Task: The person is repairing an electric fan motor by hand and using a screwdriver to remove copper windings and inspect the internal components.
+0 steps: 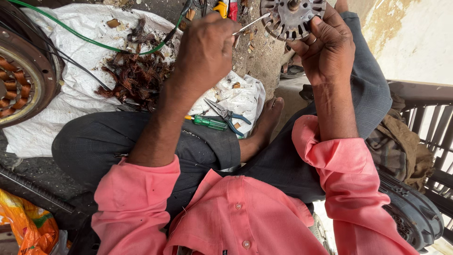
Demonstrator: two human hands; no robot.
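Two hands up at chest height. Left hand [205, 47] closed around a thin metal pick [250, 23], tip at the slotted motor core [291, 16]. Right hand [325, 47] grips that core by its rim. Best to keep the core steady and work one slot at a time. Beyond: green screwdriver [207, 123], pliers [226, 115], stripped copper wire [137, 78] on white sack [75, 61].

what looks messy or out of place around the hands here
A tangled heap of reddish copper wire lies loose on the white sack, with scraps scattered about. Pliers and a green screwdriver rest on the person's lap. The left hand pokes a thin metal tool into the slotted metal core held by the right hand.
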